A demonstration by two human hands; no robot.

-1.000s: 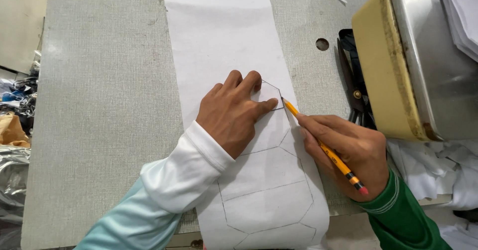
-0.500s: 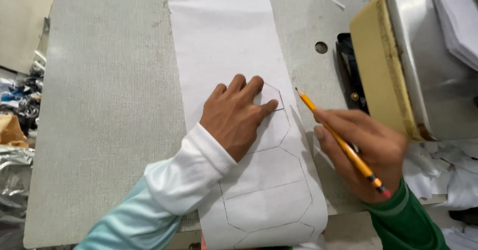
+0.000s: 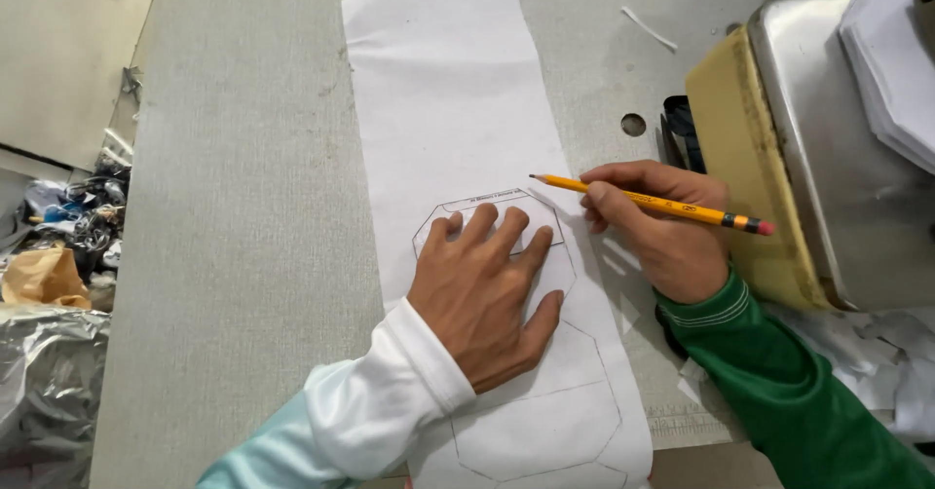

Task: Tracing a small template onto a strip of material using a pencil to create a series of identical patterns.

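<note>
Pencil [image 3: 651, 200] lifted clear of the outline, pinched in right hand [image 3: 662, 231]; left hand [image 3: 487, 294], fingers spread flat, pins hexagonal template [image 3: 506, 226] to white strip [image 3: 448, 90].

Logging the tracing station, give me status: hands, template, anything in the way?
Left hand flat on hexagonal template, pinning it to white strip. Right hand grips yellow pencil, tip off the template edge. Nothing obstructing.

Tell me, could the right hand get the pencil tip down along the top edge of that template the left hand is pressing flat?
Probably yes. The pencil tip hovers just right of the template, and the left hand leaves its top edge uncovered, with only bare white fabric strip beyond.
</note>
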